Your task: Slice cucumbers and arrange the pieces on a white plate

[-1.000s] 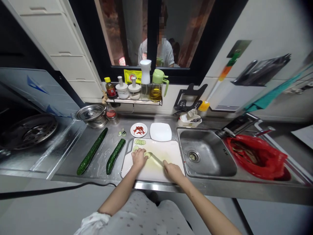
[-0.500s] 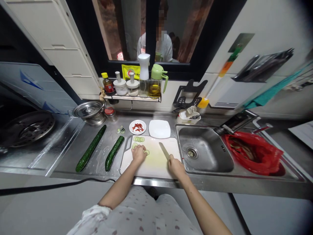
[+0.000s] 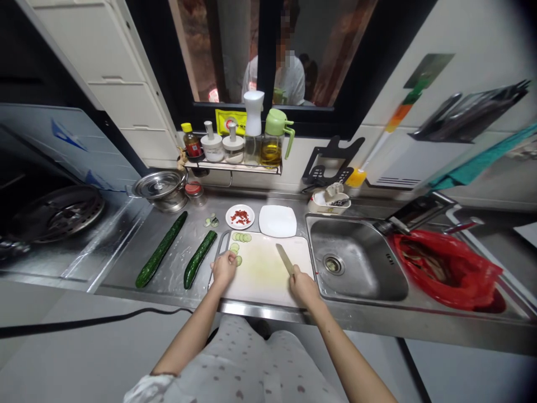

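My right hand (image 3: 304, 286) grips a knife (image 3: 285, 259) by its handle, the blade pointing up and left above the white cutting board (image 3: 264, 285). Over the board's left side is my left hand (image 3: 224, 268), fingers pinched together at a cucumber slice (image 3: 239, 261). Just beyond those fingertips lies another slice (image 3: 234, 247). A row of overlapping cucumber slices (image 3: 242, 237) runs along the board's top left. To the left, a cut cucumber (image 3: 200, 259) and a longer whole cucumber (image 3: 161, 250) rest on the steel counter.
Behind the board stand a plate of chopped red pieces (image 3: 240, 217) and a white plate (image 3: 277, 221). Cucumber scraps (image 3: 211, 220) lie nearby. Right is the sink (image 3: 356, 274), with a red bag (image 3: 451, 274) beyond. A lidded pot (image 3: 161, 190) and jar (image 3: 195, 193) stand back left.
My left hand has moved left across the board with the cucumber slice at its fingertips. My right hand keeps the knife in nearly the same place. The view has shifted slightly.
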Tool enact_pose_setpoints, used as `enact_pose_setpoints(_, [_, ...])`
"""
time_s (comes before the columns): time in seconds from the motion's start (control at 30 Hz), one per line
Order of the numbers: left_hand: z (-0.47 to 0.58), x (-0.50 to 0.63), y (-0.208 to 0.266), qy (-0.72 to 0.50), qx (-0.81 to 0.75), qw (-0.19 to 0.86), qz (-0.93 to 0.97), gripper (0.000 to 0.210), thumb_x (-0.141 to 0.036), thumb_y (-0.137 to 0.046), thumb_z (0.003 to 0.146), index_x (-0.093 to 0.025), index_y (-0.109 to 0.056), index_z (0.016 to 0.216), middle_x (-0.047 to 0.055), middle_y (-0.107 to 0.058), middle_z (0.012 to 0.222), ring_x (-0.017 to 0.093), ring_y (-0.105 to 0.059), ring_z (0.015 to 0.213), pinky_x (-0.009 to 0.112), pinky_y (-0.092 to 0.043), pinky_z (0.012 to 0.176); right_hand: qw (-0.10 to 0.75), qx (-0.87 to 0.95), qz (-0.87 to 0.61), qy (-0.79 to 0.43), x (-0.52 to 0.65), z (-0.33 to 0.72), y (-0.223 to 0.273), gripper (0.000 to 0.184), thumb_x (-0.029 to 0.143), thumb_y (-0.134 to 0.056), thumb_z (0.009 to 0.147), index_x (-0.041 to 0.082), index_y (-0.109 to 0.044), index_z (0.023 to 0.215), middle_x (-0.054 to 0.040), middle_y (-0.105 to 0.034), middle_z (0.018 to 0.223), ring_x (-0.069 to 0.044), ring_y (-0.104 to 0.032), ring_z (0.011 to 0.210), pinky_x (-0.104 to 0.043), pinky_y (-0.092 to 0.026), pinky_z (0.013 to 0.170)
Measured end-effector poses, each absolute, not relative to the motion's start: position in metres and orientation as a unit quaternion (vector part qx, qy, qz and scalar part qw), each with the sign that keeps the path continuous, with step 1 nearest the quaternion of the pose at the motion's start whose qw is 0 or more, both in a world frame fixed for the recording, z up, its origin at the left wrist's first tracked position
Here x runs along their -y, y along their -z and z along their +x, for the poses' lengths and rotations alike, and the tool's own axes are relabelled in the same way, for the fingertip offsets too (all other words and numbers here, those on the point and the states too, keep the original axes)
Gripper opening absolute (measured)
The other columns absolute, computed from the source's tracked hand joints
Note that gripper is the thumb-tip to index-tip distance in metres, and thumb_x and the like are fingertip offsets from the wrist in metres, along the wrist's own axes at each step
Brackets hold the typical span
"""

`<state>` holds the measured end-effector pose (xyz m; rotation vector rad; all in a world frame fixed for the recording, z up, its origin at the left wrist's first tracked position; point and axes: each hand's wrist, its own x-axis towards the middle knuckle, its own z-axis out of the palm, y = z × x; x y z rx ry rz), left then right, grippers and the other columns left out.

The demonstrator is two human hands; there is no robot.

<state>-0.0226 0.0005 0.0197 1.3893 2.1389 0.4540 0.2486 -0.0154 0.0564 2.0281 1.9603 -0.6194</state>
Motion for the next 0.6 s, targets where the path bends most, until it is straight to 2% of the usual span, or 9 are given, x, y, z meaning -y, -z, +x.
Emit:
enact_pose_setpoints(0.37, [-0.040,-0.007,-0.016,-0.125,-0.817,0.209,0.523,0.018,-0.023,-0.053,0.081,-0.026,-0.066,0.092,0.002,-0.071,0.091,0.022,-0.060,0.095,0.036,-0.033,0.087,0.126,-0.681,0.692,0.204,0.017,0.248,-0.054,0.030,0.021,-0.033,0.091,0.018,-0.047,0.118,-0.0110,-0.068,0.092,-0.022,-0.066,0.086,-0.028,-0.035,0.067])
enact_pose_setpoints(0.5, [-0.040,-0.007,-0.016,-0.095,-0.818,0.179,0.538,0.019,-0.026,-0.050,0.083,-0.026,-0.068,0.090,0.006,-0.070,0.101,0.026,-0.057,0.103,0.040,-0.034,0.088,0.124,-0.681,0.691,0.208,0.017,0.248,-0.054,0.030,0.020,-0.033,0.091,0.017,-0.047,0.118,-0.0121,-0.068,0.093,-0.021,-0.066,0.087,-0.028,-0.037,0.069])
enact_pose_setpoints(0.6, [-0.037,-0.009,-0.016,-0.102,-0.822,0.171,0.533,0.021,-0.029,-0.052,0.082,-0.027,-0.068,0.095,0.007,-0.067,0.108,0.028,-0.055,0.107,0.042,-0.036,0.089,0.127,-0.679,0.692,0.211,0.017,0.248,-0.055,0.030,0.020,-0.033,0.092,0.017,-0.047,0.118,-0.0123,-0.068,0.094,-0.021,-0.066,0.087,-0.028,-0.038,0.070])
